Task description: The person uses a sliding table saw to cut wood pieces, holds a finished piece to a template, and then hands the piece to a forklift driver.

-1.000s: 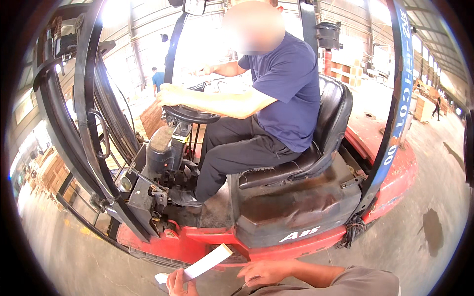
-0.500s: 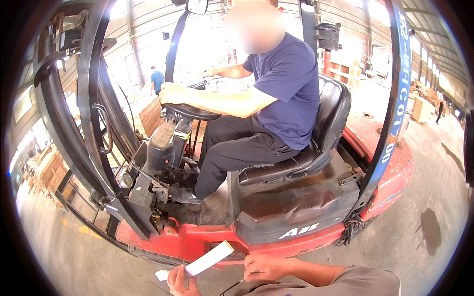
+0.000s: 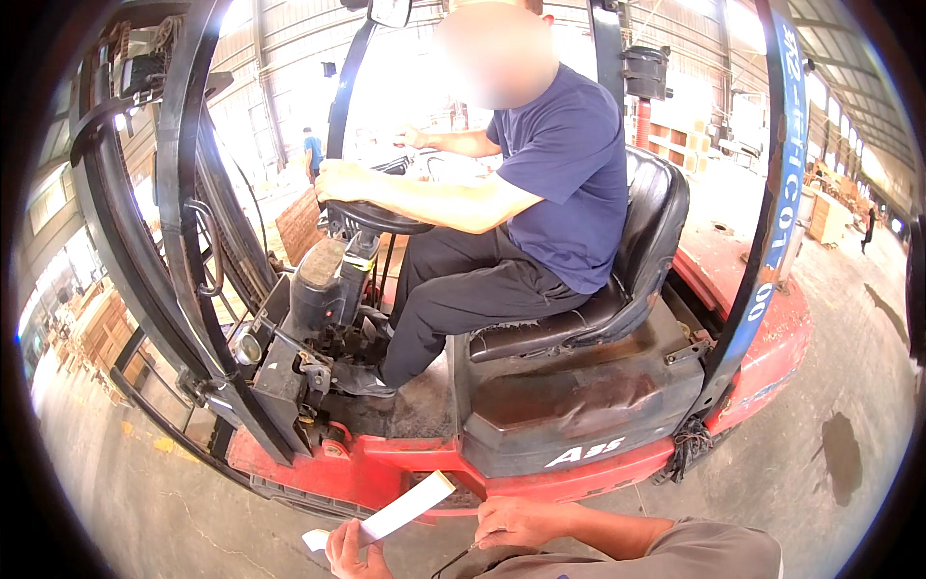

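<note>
My left hand (image 3: pixel 349 552) sits at the bottom edge of the view, its fingers curled and pinched around the lower end of a white slip of paper (image 3: pixel 391 514). The paper is a long, narrow strip that slants up and to the right from my grip, its free end in front of the red frame of a forklift (image 3: pixel 540 463). My right hand (image 3: pixel 516 523) is just to the right of it, apart from the paper, knuckles up and fingers bent loosely inward; I cannot tell whether it holds anything, though a thin dark cord (image 3: pixel 453 560) runs down from under it. My forearm in a grey-brown sleeve (image 3: pixel 694 550) comes in from the lower right.

Directly beyond my hands stands the forklift, side-on, with a dented dark cover below a black seat (image 3: pixel 637 261). A person in a dark blue shirt (image 3: pixel 569 183) and black trousers sits in that seat, facing left, one hand on the steering wheel (image 3: pixel 371 217) and the other arm stretched further forward. The black mast (image 3: pixel 183 241) rises at the left, and a blue post (image 3: pixel 772 193) of the overhead guard curves up on the right. Around the machine lies a grey concrete floor (image 3: pixel 830 386) with a dark stain. Further off, wooden crates (image 3: pixel 830 212) stand in a bright hall, and another person in blue (image 3: pixel 313 150) is far back on the left.
</note>
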A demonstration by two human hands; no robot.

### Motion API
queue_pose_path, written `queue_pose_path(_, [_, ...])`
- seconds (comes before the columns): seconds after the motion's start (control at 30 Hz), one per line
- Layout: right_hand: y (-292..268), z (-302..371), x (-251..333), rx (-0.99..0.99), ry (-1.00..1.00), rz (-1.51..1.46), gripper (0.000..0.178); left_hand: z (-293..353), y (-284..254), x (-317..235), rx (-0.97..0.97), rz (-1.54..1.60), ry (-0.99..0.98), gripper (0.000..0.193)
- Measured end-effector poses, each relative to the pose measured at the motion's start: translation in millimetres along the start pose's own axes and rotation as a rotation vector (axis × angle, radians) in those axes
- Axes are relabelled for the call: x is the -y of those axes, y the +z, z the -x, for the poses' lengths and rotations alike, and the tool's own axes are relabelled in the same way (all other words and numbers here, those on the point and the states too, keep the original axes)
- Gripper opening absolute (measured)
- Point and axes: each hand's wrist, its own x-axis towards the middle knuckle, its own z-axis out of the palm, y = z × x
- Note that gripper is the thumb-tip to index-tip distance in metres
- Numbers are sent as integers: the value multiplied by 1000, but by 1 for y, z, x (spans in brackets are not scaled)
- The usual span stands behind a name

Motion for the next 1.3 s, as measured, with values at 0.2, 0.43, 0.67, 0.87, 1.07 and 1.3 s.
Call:
queue_pose_path(0.2, [1,2,-5,-27,-19,-21,22,-2,0,-3,18,-32,-9,46])
queue_pose_path(0.43, [-3,1,1,-10,3,-18,22,-6,-1,-7,14,-40,13,47])
queue_pose_path(0.67, [-4,2,-1,-1,29,-23,22,-7,4,-6,22,-44,17,49])
queue_pose_path(0.87, [-3,2,-4,2,32,-19,22,-8,4,-7,25,-32,-1,51])
queue_pose_path(1.07, [-3,1,-3,0,43,-28,22,-8,5,-5,32,-77,8,51])
queue_pose_path(1.3, [-1,1,-5,-6,19,-3,22,-6,5,-4,22,-83,13,48])
